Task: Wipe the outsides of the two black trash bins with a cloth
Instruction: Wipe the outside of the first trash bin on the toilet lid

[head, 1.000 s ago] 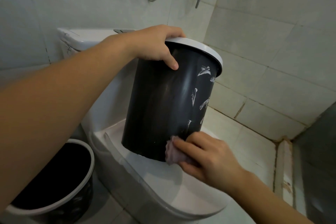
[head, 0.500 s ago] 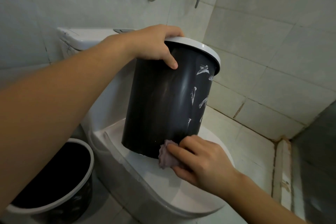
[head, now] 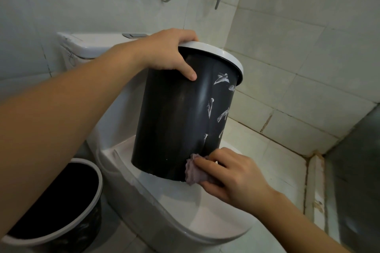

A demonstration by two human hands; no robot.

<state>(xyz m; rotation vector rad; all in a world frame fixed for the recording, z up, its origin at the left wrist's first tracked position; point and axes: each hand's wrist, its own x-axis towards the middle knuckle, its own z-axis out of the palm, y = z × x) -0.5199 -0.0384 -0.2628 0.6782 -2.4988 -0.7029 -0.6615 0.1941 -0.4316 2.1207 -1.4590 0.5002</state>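
Left hand [head: 168, 53] gripping black bin [head: 181, 117] rim at centre; right hand [head: 230, 176] pinching purple cloth [head: 194, 172] low. Hard rubbing could slide bin off toilet lid [head: 185, 209].

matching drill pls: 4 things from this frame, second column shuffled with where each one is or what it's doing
Things:
1. left hand
2. right hand
3. bin on the toilet lid
4. second bin

Places or states:
A. stands on the floor beside the toilet
B. presses the purple cloth to the bin's lower wall
C. tilted, white marks on its side
D. grips the white rim

Pairs: 1-D, 2-B, 3-C, 4-A
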